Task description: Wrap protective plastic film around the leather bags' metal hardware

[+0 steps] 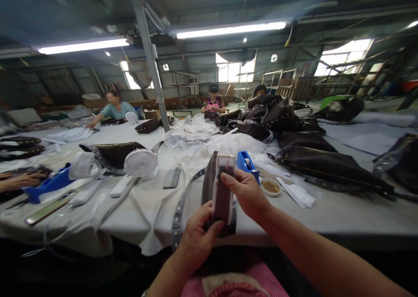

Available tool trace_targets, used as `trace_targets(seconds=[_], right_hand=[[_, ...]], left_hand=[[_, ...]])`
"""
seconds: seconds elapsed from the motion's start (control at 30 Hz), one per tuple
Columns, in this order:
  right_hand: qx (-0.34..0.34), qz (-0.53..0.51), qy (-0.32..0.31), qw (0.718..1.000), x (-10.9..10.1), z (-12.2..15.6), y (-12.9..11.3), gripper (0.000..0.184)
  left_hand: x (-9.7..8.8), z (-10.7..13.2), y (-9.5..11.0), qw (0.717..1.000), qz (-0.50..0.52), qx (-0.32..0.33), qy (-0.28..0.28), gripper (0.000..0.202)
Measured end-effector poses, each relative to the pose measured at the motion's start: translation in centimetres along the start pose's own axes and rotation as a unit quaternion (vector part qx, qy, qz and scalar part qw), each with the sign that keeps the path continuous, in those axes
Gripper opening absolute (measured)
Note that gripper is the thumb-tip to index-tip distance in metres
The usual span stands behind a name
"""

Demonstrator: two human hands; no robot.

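Observation:
Both hands hold a flat oblong piece (223, 197) with a dark face and pale edges, tilted upright in front of me. My left hand (199, 229) grips its lower end, the thumb across the front. Near the top, my right hand (244, 190) pinches it with the thumb on the face; the other fingers are mostly behind. What exactly the piece is, I cannot make out. Just behind it stands a dark brown bag (209, 181), largely covered, with a grey studded strap (178, 218) curving down on the left.
Right of the hands are a blue tape dispenser (245, 162), a round dish (270, 186) and white strips (298, 194). Dark bags (336, 170) pile up beyond. A white fan (140, 163) and a phone (172, 177) lie left. Several co-workers sit around the table (130, 214).

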State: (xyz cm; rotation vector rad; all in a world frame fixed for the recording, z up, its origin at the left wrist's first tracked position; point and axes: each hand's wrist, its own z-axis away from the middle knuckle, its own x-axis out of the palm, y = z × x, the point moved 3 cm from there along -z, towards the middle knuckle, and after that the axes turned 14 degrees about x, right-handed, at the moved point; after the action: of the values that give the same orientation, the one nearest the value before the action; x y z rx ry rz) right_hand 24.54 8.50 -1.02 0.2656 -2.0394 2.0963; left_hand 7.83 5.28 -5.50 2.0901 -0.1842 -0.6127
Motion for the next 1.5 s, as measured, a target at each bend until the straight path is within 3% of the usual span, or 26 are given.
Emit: trace_targets(seconds=[0.17, 0.3, 0.4, 0.47, 0.6, 0.73, 0.87, 1.1, 1.27, 1.5], right_hand=[[-0.032, 0.046, 0.005, 0.998, 0.6, 0.9, -0.9, 0.028], [-0.025, 0.044, 0.006, 0.999, 0.9, 1.2, -0.6, 0.027], [0.025, 0.006, -0.03, 0.999, 0.8, 1.0, -0.3, 0.032], [0.029, -0.017, -0.041, 0.999, 0.8, 0.7, -0.6, 0.034], [0.0, -0.025, -0.005, 1.0, 0.7, 0.0, -1.6, 0.033], [-0.018, -0.038, 0.009, 0.999, 0.6, -0.5, -1.7, 0.032], [-0.01, -0.036, -0.004, 0.999, 0.5, -0.6, -1.3, 0.034], [-0.077, -0.027, 0.02, 0.996, -0.1, -1.0, -2.8, 0.031], [-0.068, -0.064, 0.01, 0.996, -0.7, -1.7, -3.5, 0.032], [0.007, -0.122, -0.102, 0.987, 0.4, -0.7, -3.7, 0.037]], left_hand=[[-1.4, -2.1, 1.3, 0.997, 0.054, -0.008, 0.062, 0.037], [0.6, -4.1, 1.8, 0.973, 0.213, -0.057, 0.074, 0.031], [2.1, -4.6, 1.7, 0.961, 0.246, -0.101, 0.075, 0.03], [2.5, -4.5, 1.7, 0.961, 0.242, -0.111, 0.073, 0.03], [2.6, -4.0, 1.6, 0.97, 0.21, -0.107, 0.063, 0.026], [2.6, -2.7, 0.9, 0.996, 0.068, -0.046, 0.044, 0.026], [2.5, -1.2, 0.0, 0.998, -0.03, -0.003, 0.048, 0.03], [2.8, -1.4, 0.1, 0.997, 0.028, -0.037, 0.064, 0.036], [3.0, -1.1, -0.1, 0.994, 0.046, -0.044, 0.092, 0.041], [2.8, -1.2, -0.2, 0.991, 0.065, -0.064, 0.095, 0.044]])
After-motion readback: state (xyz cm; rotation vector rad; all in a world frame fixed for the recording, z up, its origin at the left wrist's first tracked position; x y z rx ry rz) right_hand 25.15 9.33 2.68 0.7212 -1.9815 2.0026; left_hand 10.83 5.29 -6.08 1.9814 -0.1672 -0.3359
